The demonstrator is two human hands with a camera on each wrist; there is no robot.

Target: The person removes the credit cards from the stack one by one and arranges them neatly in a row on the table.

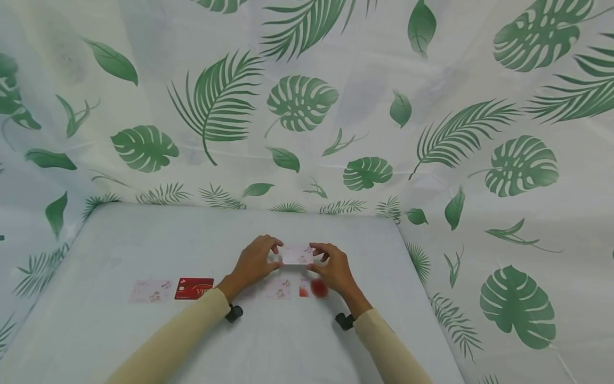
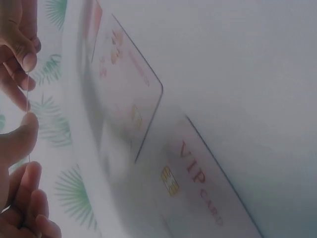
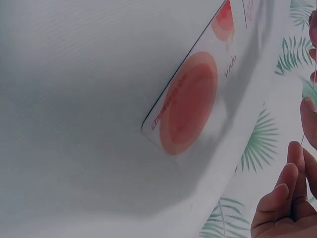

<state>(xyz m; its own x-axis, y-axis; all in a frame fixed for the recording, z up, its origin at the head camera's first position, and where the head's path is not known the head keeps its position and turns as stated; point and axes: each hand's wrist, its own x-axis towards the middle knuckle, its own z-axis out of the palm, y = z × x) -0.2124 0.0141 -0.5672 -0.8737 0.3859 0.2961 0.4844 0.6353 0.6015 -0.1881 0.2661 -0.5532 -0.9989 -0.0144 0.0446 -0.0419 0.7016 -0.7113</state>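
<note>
Both hands hold up a thin pale pink card (image 1: 297,255) with a small flower print, level between them over the table. My left hand (image 1: 259,258) pinches its left edge between thumb and fingers. The right hand (image 1: 333,268) pinches the right edge in the same way. Seen from the wrists, the card is nearly edge-on, a thin line between the fingertips. Beneath the hands lie a pale flowered card (image 1: 279,289) and a white card with a red circle (image 3: 190,104). A pale VIP card (image 2: 193,183) lies near the left wrist, mostly hidden by it in the head view.
Farther left in the row are a red VIP card (image 1: 192,288), partly covered by the left wrist, and another pale pink card (image 1: 150,291). They lie on a white-covered table (image 1: 268,346). A white curtain with green leaves (image 1: 302,106) surrounds its back and sides.
</note>
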